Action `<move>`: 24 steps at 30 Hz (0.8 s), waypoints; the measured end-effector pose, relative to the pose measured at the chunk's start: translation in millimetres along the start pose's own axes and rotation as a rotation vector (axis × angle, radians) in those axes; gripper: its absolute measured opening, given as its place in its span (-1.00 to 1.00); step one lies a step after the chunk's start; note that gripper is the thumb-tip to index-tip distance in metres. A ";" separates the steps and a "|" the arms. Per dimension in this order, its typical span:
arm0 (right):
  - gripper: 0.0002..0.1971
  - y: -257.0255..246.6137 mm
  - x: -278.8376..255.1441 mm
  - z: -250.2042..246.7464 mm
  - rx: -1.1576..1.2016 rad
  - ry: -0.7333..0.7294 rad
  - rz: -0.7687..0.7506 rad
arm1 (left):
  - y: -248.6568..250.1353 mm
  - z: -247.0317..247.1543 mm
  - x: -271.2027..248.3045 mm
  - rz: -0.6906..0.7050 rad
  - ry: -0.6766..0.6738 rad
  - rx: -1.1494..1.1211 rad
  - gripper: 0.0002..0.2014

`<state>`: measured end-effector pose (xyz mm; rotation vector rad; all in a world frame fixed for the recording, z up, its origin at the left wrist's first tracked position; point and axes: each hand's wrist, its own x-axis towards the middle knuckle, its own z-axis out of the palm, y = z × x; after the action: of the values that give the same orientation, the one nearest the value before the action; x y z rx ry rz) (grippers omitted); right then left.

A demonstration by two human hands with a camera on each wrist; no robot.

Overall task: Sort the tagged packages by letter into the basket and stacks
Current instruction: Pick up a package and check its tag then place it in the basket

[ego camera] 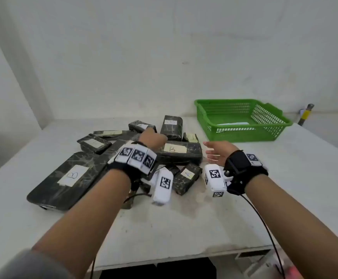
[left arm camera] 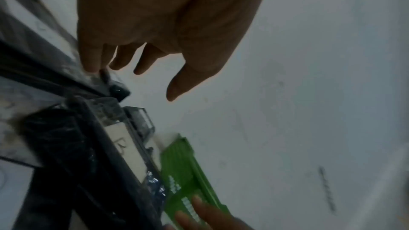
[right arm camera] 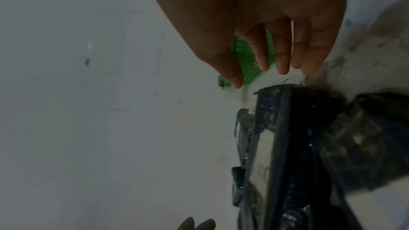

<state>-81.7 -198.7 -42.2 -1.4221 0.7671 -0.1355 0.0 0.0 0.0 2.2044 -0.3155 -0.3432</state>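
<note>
Several black wrapped packages with paper letter tags lie heaped mid-table. A long package tagged B (ego camera: 179, 151) (right arm camera: 276, 146) lies between my hands. My left hand (ego camera: 154, 138) (left arm camera: 141, 62) hovers over its left end, fingers loosely extended and holding nothing. My right hand (ego camera: 217, 153) (right arm camera: 272, 62) is open just off its right end, palm turned toward it, apart from it. A small package tagged A (ego camera: 187, 177) lies in front. A large flat package tagged B (ego camera: 67, 179) lies at the left. The green basket (ego camera: 272, 129) (left arm camera: 188, 169) stands at the back right.
More tagged packages (ego camera: 172, 126) lie behind the heap, near the white wall. A white sheet (ego camera: 232, 123) lies inside the basket. A yellow-and-grey handle (ego camera: 306, 114) leans at the far right. Bare table (ego camera: 184, 218) stretches in front of the heap to its near edge.
</note>
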 end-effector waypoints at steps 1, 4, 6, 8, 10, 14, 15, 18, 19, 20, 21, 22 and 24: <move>-0.62 0.5 4.8 2.4 -0.005 0.013 0.018 | 2.1 -2.9 6.2 -0.029 -0.016 0.042 -0.92; -0.72 4.3 14.3 6.2 0.027 -0.009 0.043 | -5.8 0.6 26.8 -0.069 -0.029 0.099 -0.62; -0.89 7.5 18.4 7.6 -0.009 -0.025 0.017 | -12.3 6.5 37.3 -0.074 -0.016 0.108 -0.62; -0.90 11.9 21.8 6.7 -0.035 -0.001 -0.031 | -16.4 6.2 40.6 -0.075 -0.009 0.115 -0.64; -0.85 15.6 22.5 5.4 -0.017 0.010 -0.095 | -21.3 0.6 46.6 -0.081 -0.018 0.106 -0.65; -0.81 11.4 14.1 5.3 0.146 0.039 -0.199 | -29.5 -13.8 48.3 0.006 0.023 -0.132 -0.85; -0.82 10.8 11.1 6.5 0.164 0.044 -0.232 | -31.1 -18.3 45.7 0.040 0.024 -0.193 -0.82; -0.85 14.8 3.3 15.9 0.200 0.040 -0.303 | -35.4 -32.9 30.9 0.113 0.060 -0.394 -0.76; -0.86 16.8 -0.5 19.6 0.232 0.036 -0.313 | -37.0 -37.2 24.9 0.129 0.082 -0.460 -0.71; -0.88 18.5 -4.3 24.2 0.268 0.027 -0.324 | -38.6 -41.7 18.4 0.137 0.096 -0.508 -0.65; -0.88 19.5 -8.5 30.1 0.312 0.007 -0.337 | -41.7 -46.8 11.6 0.149 0.098 -0.549 -0.60; -0.83 19.4 -12.5 34.8 0.348 -0.014 -0.354 | -44.6 -50.9 5.5 0.162 0.091 -0.585 -0.55; -0.69 18.5 -21.0 46.2 0.375 -0.068 -0.390 | -50.4 -59.3 -8.0 0.189 0.076 -0.616 -0.49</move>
<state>-78.7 -145.9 -52.9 -1.1937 0.3750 -0.5038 18.7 75.9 -3.8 1.5654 -0.3228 -0.2140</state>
